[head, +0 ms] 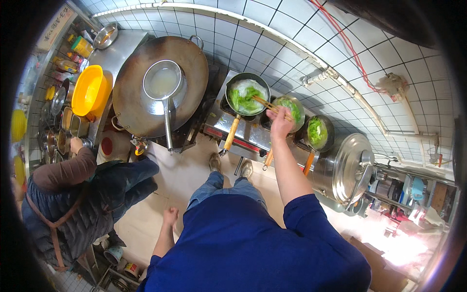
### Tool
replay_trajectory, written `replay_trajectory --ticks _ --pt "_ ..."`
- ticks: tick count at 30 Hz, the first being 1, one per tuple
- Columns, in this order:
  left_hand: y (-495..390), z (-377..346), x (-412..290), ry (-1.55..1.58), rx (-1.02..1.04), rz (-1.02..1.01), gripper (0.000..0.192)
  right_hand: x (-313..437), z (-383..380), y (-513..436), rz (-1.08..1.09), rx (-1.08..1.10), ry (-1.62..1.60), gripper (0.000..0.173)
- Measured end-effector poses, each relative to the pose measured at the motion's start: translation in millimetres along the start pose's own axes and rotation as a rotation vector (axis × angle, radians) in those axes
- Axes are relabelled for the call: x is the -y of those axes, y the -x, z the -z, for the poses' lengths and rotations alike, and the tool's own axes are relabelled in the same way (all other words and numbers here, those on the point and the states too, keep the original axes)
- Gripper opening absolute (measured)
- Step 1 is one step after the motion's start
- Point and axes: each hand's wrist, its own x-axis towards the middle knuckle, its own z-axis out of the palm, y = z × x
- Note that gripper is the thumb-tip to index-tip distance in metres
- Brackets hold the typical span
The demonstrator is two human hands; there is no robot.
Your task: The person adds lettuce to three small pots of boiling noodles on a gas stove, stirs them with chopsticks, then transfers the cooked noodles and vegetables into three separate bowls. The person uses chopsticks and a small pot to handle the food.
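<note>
My right hand (pixel 281 123) grips a pair of chopsticks (pixel 267 103), their tips among the green leaves (pixel 245 101) in the left pan (pixel 228 84). That wooden-handled pan holds whitish contents beside the leaves and sits on a steel gas stove (pixel 215 126). Under and behind my right hand is a middle pan (pixel 301 106) with more greens. A third, smaller pan (pixel 330 129) to the right also holds greens. Low at my left side, away from the stove, my left hand (pixel 170 216) is curled closed, with nothing visible in it.
Left of the stove, a large wok (pixel 127 87) holds a steel saucepan (pixel 166 109) of cloudy liquid. A co-worker (pixel 69 204) stands at the left counter, near a yellow basin (pixel 85 91) and containers. A large lidded steel pot (pixel 344 164) stands right of the pans. White pipes run along the tiled wall.
</note>
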Motion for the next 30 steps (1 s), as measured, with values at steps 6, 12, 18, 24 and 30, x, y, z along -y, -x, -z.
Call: replay_trajectory --ticks 6,12,18,24,30 --pt "17.8 26.5 76.1 -0.216 0.027 0.074 0.024 24.9 -20.3 -6.9 0.041 -0.185 0.308 0.031" --pt "-32.2 25.2 14.7 -0.170 0.051 -0.059 0.019 57.2 -33.2 -7.0 0.051 -0.067 0.341 0.031" --pt "-56.5 -13.5 -54.2 0.323 -0.061 -0.194 0.014 56.0 -15.0 6.0 -0.013 -0.066 0.255 0.030" --pt "-37.8 -2.6 -55.0 0.180 -0.010 -0.135 0.012 -4.6 -14.6 -15.5 -0.087 -0.232 0.135 0.027" --pt "-8.1 -9.6 -9.5 0.000 -0.139 0.052 0.029 26.3 4.8 -23.1 -0.028 -0.069 0.284 0.028"
